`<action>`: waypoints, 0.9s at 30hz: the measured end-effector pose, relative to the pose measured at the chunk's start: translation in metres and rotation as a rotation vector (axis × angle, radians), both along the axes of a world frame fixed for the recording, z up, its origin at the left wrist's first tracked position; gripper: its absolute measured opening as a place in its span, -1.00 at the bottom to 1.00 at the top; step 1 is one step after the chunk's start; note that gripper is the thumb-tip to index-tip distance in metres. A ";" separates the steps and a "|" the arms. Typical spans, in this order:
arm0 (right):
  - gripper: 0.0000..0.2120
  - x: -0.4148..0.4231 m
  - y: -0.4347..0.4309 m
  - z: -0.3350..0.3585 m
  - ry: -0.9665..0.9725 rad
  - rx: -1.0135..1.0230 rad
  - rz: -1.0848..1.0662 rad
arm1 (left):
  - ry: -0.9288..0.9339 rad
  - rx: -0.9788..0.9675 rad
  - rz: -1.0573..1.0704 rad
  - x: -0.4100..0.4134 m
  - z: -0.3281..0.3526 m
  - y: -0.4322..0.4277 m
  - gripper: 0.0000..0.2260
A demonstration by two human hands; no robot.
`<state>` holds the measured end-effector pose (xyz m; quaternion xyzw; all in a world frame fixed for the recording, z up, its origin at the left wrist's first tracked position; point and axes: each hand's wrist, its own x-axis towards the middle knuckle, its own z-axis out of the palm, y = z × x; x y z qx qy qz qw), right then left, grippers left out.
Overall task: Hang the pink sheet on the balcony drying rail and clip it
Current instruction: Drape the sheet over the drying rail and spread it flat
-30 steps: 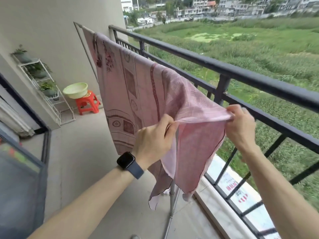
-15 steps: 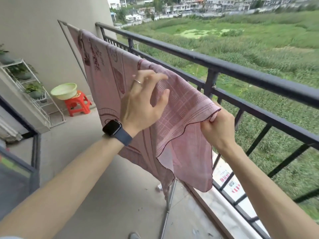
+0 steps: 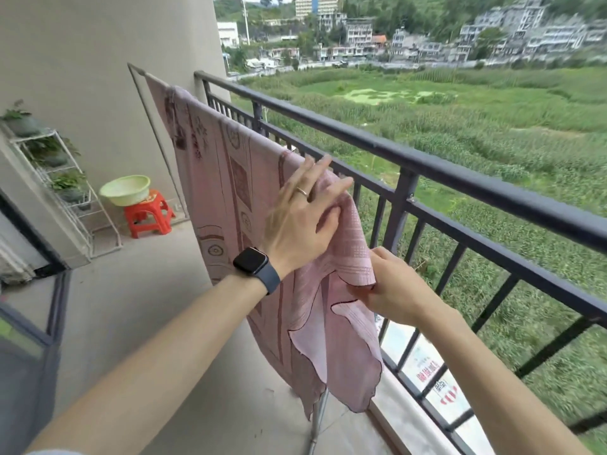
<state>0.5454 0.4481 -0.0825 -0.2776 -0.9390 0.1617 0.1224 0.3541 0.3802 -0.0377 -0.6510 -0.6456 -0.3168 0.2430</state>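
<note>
Left hand [image 3: 297, 221] slid rightward along pink sheet [image 3: 230, 192]; right hand [image 3: 391, 287] pinches edge.

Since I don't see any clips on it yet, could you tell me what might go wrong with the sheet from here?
1. The sheet lies unclipped on the rail; wind could slide it off.
2. Its near end is bunched under the left hand and pinched by the right hand, so it may dry creased.

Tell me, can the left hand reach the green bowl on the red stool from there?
Probably not. The left hand lies flat on the pink sheet, and the green bowl sits far off down the balcony on the red stool; walking over looks necessary.
</note>
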 end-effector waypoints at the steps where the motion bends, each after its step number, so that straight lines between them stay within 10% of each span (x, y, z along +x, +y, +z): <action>1: -0.73 0.000 -0.005 -0.006 0.027 0.007 -0.054 | -0.028 0.001 -0.013 0.001 -0.012 -0.009 -0.55; 13: -0.71 -0.103 -0.122 -0.145 -0.118 -0.227 0.027 | -0.394 -0.681 0.246 -0.092 -0.218 -0.135 -0.59; 27: -0.74 -0.452 -0.135 -0.081 0.031 0.009 0.148 | -0.486 -0.613 0.533 -0.431 -0.167 -0.207 -0.57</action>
